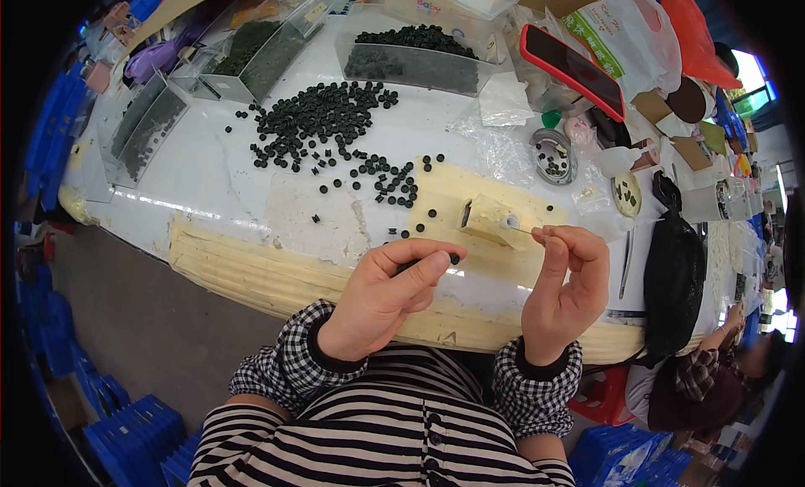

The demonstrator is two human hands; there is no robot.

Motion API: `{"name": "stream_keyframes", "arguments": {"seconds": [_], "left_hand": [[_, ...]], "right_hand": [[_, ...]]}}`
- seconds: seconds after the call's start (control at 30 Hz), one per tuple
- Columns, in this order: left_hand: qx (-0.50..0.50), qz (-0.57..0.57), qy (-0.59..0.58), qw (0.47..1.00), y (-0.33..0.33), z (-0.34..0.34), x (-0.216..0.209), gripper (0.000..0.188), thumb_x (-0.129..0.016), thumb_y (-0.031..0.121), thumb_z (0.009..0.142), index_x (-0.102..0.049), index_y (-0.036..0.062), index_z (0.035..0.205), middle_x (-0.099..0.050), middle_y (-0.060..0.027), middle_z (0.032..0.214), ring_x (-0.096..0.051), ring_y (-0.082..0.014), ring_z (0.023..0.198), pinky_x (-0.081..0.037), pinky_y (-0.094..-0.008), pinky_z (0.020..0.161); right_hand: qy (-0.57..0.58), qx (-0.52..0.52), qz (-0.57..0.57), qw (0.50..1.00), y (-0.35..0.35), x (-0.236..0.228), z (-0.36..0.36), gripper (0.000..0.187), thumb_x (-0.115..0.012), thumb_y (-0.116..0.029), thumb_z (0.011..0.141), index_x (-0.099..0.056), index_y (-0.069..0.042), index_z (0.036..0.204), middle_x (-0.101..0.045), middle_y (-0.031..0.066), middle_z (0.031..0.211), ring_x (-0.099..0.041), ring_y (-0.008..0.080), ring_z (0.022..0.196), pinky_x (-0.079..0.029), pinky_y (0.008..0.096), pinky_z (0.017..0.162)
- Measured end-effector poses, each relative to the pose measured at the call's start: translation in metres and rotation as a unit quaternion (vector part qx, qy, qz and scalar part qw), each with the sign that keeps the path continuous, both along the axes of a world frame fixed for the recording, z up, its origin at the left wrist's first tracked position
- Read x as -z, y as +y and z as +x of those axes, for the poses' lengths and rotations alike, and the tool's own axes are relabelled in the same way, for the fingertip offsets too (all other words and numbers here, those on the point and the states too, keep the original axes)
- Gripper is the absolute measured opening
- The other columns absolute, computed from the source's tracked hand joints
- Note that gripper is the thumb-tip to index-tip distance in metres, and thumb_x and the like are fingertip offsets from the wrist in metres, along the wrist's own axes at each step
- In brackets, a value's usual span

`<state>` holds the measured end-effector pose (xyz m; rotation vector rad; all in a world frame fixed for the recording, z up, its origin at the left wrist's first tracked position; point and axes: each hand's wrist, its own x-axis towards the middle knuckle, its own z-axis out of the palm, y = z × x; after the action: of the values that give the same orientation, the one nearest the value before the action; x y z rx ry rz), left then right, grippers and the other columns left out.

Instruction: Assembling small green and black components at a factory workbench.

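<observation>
My left hand (377, 294) is closed, with a small black round part (454, 258) pinched between thumb and forefinger. More dark pieces seem to lie under those fingers, mostly hidden. My right hand (568, 287) pinches a thin needle-like stick (525, 230). Its far end reaches the small white round opening (508, 222) on a yellow tape-covered block (486, 220). That block sits on the yellowed part of the white table (293, 210). Loose black parts (394, 185) lie beyond my left hand, trailing off from a large heap (319, 114) of them.
Clear bins of dark parts (419, 55) stand at the back. Rear right are a red-cased phone (574, 72), a round dish (553, 156) and plastic bags (629, 38). A black bag (675, 269) and tweezers (627, 265) lie right. Another person (713, 374) sits at far right.
</observation>
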<state>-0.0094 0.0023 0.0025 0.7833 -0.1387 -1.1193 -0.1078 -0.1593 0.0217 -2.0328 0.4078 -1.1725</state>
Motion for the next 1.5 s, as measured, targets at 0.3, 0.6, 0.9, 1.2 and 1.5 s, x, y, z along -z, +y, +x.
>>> {"name": "stream_keyframes", "arguments": {"seconds": [0.3, 0.6, 0.9, 1.2, 1.5], "left_hand": [[-0.103, 0.083, -0.290, 0.948, -0.004, -0.004, -0.006, 0.017, -0.061, 0.007, 0.091, -0.067, -0.0007, 0.106, -0.053, 0.0026, 0.074, -0.040, -0.0039, 0.063, -0.032, -0.0189, 0.058], [-0.150, 0.076, -0.424, 0.890, -0.001, -0.002, -0.003, 0.020, -0.069, 0.003, 0.085, -0.071, 0.0027, 0.105, -0.051, 0.0017, 0.073, -0.044, -0.0049, 0.067, -0.035, -0.0197, 0.059], [-0.169, 0.068, -0.482, 0.857, 0.001, -0.004, 0.000, 0.025, -0.070, -0.001, 0.082, -0.071, 0.0036, 0.106, -0.053, 0.0012, 0.072, -0.044, -0.0048, 0.063, -0.033, -0.0193, 0.055], [-0.169, 0.077, -0.449, 0.874, 0.001, -0.002, 0.003, 0.025, -0.072, -0.001, 0.079, -0.072, 0.0046, 0.104, -0.051, 0.0018, 0.071, -0.043, -0.0043, 0.061, -0.032, -0.0195, 0.053], [-0.181, 0.070, -0.509, 0.839, 0.000, 0.001, -0.001, 0.024, -0.073, -0.005, 0.077, -0.074, 0.0050, 0.098, -0.052, 0.0015, 0.071, -0.043, -0.0047, 0.060, -0.032, -0.0192, 0.052]], "right_hand": [[0.121, 0.071, -0.198, 0.970, -0.008, -0.001, 0.007, 0.023, -0.070, 0.000, 0.079, -0.065, 0.000, 0.101, -0.061, 0.0092, 0.086, -0.058, 0.0250, 0.079, -0.047, 0.0323, 0.068], [0.084, -0.129, -0.068, 0.986, 0.032, -0.002, -0.010, 0.036, -0.071, 0.004, 0.072, -0.070, -0.003, 0.108, -0.062, 0.0077, 0.087, -0.055, 0.0221, 0.075, -0.044, 0.0302, 0.067], [0.062, -0.148, -0.046, 0.986, 0.035, 0.009, -0.007, 0.036, -0.070, 0.004, 0.073, -0.070, -0.003, 0.109, -0.063, 0.0066, 0.087, -0.055, 0.0214, 0.075, -0.045, 0.0302, 0.067], [0.063, -0.161, -0.043, 0.984, 0.034, 0.010, -0.007, 0.036, -0.070, 0.003, 0.074, -0.069, -0.003, 0.109, -0.063, 0.0067, 0.087, -0.055, 0.0211, 0.075, -0.044, 0.0301, 0.067], [0.076, -0.185, -0.009, 0.980, 0.033, 0.008, -0.010, 0.036, -0.070, 0.004, 0.075, -0.069, -0.002, 0.110, -0.062, 0.0073, 0.087, -0.056, 0.0208, 0.074, -0.044, 0.0288, 0.065]]}}
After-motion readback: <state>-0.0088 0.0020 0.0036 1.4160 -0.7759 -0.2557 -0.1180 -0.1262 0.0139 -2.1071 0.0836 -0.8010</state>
